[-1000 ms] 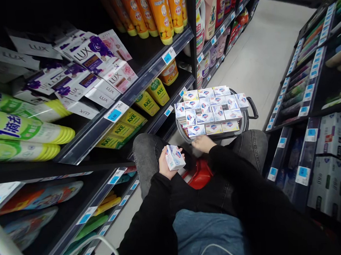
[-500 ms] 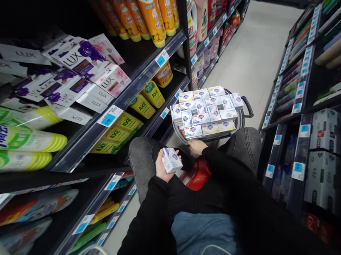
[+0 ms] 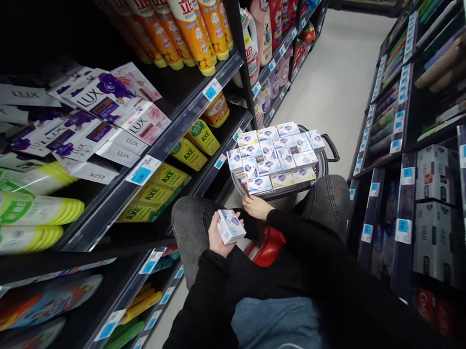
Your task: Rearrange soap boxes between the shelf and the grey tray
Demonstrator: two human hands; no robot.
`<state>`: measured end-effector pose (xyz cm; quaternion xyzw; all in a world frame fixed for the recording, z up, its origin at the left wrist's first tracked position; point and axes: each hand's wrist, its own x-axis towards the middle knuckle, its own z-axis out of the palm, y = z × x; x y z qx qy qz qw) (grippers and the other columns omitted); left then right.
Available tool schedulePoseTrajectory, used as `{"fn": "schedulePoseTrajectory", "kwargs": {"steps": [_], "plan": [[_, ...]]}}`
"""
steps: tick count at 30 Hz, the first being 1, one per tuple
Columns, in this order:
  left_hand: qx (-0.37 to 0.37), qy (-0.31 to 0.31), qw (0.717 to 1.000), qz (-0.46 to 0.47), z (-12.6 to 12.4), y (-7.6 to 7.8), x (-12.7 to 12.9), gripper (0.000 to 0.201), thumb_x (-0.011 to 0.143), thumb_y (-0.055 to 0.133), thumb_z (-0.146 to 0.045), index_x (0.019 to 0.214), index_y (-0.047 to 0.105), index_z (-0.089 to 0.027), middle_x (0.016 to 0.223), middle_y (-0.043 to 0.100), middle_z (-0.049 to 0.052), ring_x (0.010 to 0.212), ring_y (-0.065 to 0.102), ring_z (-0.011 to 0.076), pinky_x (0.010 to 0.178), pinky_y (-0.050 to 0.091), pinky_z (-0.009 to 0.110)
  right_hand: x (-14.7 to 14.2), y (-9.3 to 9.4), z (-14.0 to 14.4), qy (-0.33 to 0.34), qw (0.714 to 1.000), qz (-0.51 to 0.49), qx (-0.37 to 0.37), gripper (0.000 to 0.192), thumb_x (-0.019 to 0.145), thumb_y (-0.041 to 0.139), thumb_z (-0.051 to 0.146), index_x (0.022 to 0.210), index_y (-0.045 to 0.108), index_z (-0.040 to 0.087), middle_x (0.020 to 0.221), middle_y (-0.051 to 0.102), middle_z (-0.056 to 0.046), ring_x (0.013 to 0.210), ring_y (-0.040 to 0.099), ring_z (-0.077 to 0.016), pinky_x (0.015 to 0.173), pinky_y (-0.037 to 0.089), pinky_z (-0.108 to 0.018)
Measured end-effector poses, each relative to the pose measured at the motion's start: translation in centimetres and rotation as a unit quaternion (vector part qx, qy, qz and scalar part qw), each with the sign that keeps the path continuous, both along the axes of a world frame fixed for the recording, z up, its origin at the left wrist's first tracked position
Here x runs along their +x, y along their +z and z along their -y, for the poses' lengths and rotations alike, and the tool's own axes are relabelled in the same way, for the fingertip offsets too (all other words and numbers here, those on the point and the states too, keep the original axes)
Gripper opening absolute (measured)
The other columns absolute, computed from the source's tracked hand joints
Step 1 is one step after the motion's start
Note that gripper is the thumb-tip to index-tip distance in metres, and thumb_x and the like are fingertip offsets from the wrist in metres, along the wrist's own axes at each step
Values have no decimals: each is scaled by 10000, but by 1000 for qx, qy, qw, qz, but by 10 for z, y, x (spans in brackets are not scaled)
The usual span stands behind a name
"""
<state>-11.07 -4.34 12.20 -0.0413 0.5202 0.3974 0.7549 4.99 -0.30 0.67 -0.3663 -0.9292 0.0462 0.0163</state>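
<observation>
My left hand [image 3: 218, 239] cups a white and blue soap box [image 3: 231, 226] above my left thigh, its fingers wrapped round the side. Just ahead, my right hand [image 3: 258, 206] has its fingers loosely extended at the near left rim of a dark basket [image 3: 271, 194]. No item shows in it; whether its fingertips touch the rim is hard to make out. Rows of similar soap boxes [image 3: 269, 166] fill the basket top, some with yellow on their faces.
On the left shelf lie LUX soap boxes [image 3: 86, 133], yellow AXE bottles [image 3: 188, 153] and orange bottles [image 3: 192, 29]. Another shelf with grey cartons [image 3: 436, 241] runs along the right. A red object [image 3: 267, 249] sits between my legs. The aisle floor [image 3: 329, 68] stretches ahead.
My right hand has shifted a little left along the near side of the basket. The soap box in my left hand has turned slightly. The view has swung a little.
</observation>
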Motion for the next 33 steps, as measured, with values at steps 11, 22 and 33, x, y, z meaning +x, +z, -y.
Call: {"fn": "schedulePoseTrajectory", "kwargs": {"steps": [11, 22, 33], "plan": [[9, -13, 1000, 5, 1, -8, -4, 392, 940, 450, -475, 991, 632, -132, 885, 707, 122, 749, 698, 246, 734, 575, 437, 14, 19, -2, -39, 999, 19, 5, 388, 947, 341, 102, 1204, 621, 22, 1300, 596, -204, 1345, 413, -308, 1137, 293, -537], [165, 40, 985, 32, 11, -3, 8, 490, 763, 689, -153, 1240, 582, -192, 1034, 714, 76, 1022, 679, 264, 947, 525, 384, 1, 113, 51, -218, 867, -310, -322, 795, 738, 742, 521, 1355, 475, 98, 1248, 608, -172, 1123, 587, -270, 958, 473, -382], [293, -187, 934, -83, 14, -2, 10, 782, 479, 812, 19, 1195, 663, -257, 1211, 644, 83, 1239, 538, 276, 962, 480, 307, 124, 142, 63, -288, 921, -223, -141, 580, 697, 714, 177, 1245, 526, 150, 1186, 552, -128, 1041, 573, -250, 896, 477, -343]]}}
